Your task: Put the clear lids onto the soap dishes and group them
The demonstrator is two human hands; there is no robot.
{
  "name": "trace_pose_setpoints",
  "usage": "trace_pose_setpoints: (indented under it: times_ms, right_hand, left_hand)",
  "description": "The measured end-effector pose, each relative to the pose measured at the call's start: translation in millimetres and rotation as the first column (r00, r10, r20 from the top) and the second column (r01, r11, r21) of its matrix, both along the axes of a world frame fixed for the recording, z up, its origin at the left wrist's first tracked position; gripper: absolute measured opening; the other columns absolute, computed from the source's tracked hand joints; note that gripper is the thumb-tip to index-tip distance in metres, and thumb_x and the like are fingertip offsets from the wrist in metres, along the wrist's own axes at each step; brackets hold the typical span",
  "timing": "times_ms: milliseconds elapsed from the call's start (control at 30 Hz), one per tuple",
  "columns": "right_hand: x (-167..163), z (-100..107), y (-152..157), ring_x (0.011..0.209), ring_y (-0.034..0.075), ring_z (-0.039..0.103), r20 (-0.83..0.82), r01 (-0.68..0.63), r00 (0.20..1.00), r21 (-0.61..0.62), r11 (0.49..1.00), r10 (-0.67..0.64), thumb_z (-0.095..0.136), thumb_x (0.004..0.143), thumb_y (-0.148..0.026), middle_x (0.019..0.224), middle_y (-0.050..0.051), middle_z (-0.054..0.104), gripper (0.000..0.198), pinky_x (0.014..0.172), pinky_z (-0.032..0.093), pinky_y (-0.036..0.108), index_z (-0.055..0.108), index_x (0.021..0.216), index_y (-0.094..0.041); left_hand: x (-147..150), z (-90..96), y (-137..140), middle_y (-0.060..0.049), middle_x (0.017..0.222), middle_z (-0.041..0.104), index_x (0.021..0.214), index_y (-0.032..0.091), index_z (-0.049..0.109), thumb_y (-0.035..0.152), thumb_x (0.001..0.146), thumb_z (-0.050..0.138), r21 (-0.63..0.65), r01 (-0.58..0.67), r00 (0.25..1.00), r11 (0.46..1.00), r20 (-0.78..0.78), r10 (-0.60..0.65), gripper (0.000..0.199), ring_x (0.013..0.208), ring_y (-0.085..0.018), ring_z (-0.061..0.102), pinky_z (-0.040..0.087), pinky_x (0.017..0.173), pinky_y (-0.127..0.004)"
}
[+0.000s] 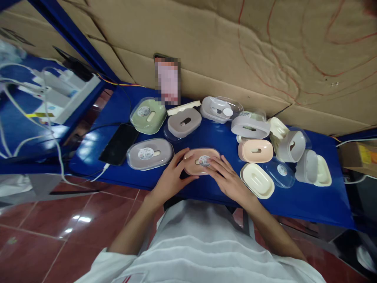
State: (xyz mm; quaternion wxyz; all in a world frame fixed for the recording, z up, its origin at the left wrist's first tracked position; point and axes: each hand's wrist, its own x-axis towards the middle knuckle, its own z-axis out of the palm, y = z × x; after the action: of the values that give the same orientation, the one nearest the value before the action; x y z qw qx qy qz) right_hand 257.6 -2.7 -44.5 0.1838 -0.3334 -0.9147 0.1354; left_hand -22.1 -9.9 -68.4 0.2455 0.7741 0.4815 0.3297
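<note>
A peach soap box (193, 164) with a clear lid and a round sticker lies on the blue table in front of me. My left hand (174, 177) is closed around its left end, thumb at the near side and fingers at the far edge. My right hand (225, 177) grips the right end, with fingertips on the lid near the sticker; part of that grip is hidden. Left of it rests a lidded grey soap box (135, 155). Right of it are a peach soap box base (255, 151) and a cream tray (256, 181).
Behind stand a green soap box (154, 118) and a grey box base (191, 120). More grey bases, cream trays and a clear lid (279, 173) crowd the right. A black phone (119, 143) with a white cable lies left. Cardboard (212, 47) walls the back.
</note>
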Motion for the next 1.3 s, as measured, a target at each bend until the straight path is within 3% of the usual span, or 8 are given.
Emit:
trace_pose_setpoints:
  times_ms: [200,400,600,767,900,1000,1300]
  right_hand:
    - [3.0,-14.8,-4.2,0.167,0.027,0.031,0.051,-0.042,0.998,0.060,0.997,0.039,0.041,0.097,0.009,0.169,0.012,0.052,0.081,0.136,0.029,0.066,0.038,0.171,-0.025]
    - [4.6,-15.2,-5.9,0.165,0.027,0.033,0.024,-0.058,0.998,0.101,0.993,0.056,0.042,0.103,0.004,0.169,0.010,0.051,0.078,0.136,0.030,0.064,0.029,0.174,-0.026]
    - [7.8,-15.9,-4.1,0.164,0.024,0.036,-0.040,-0.066,0.997,0.157,0.985,0.073,0.041,0.104,0.004,0.166,0.009,0.055,0.081,0.135,0.034,0.061,0.020,0.176,-0.027]
    - [4.8,-21.8,-3.5,0.164,0.026,0.038,-0.078,-0.042,0.995,0.189,0.981,0.058,0.050,0.107,-0.004,0.167,0.010,0.055,0.077,0.135,0.034,0.062,0.024,0.176,-0.029]
    - [0.2,-24.3,-2.8,0.169,0.033,0.024,-0.075,0.080,0.994,0.099,0.992,-0.073,0.068,0.106,-0.022,0.178,0.012,0.037,0.075,0.132,0.039,0.064,0.035,0.172,-0.031]
    - [-0.4,-23.9,-3.6,0.170,0.032,0.018,-0.030,0.076,0.997,0.075,0.994,-0.074,0.070,0.104,-0.020,0.178,0.008,0.039,0.074,0.131,0.043,0.058,0.040,0.170,-0.034]
    - [4.3,-27.5,-6.3,0.167,0.030,0.028,-0.035,0.033,0.999,0.147,0.989,-0.028,0.068,0.104,-0.013,0.175,0.006,0.044,0.074,0.132,0.040,0.059,0.042,0.169,-0.038]
  left_hand:
    - [-2.1,-10.0,-5.5,-0.017,0.166,0.051,0.161,0.030,0.047,0.043,0.095,0.082,0.064,-0.020,0.997,0.998,-0.071,0.024,0.076,0.152,-0.035,0.056,0.055,0.121,-0.055]
    - [-1.3,-16.5,-12.9,-0.018,0.170,0.048,0.166,0.031,0.042,0.046,0.097,0.080,0.136,-0.039,0.992,0.990,-0.114,0.054,0.080,0.151,-0.035,0.058,0.058,0.118,-0.051]
    - [0.0,-19.0,-18.4,-0.020,0.171,0.046,0.170,0.033,0.035,0.048,0.099,0.077,0.213,-0.059,0.982,0.975,-0.165,0.096,0.085,0.139,-0.036,0.068,0.069,0.100,-0.044]
    - [1.3,-20.2,-19.2,-0.019,0.172,0.046,0.170,0.033,0.037,0.049,0.097,0.078,0.214,-0.067,0.985,0.975,-0.144,0.099,0.085,0.136,-0.036,0.069,0.070,0.097,-0.043]
    - [0.5,-20.9,-17.6,-0.019,0.172,0.046,0.168,0.033,0.040,0.043,0.096,0.081,0.180,-0.035,0.993,0.983,-0.105,0.054,0.085,0.146,-0.035,0.062,0.065,0.108,-0.046]
    - [-1.0,-17.8,-15.8,-0.017,0.171,0.047,0.166,0.032,0.044,0.040,0.094,0.084,0.128,-0.006,0.995,0.992,-0.101,0.019,0.082,0.151,-0.034,0.058,0.062,0.113,-0.047]
    - [-4.7,-5.4,-10.9,-0.015,0.164,0.055,0.154,0.030,0.056,0.038,0.090,0.089,0.014,-0.002,1.000,1.000,-0.022,0.003,0.073,0.146,-0.033,0.063,0.059,0.117,-0.051]
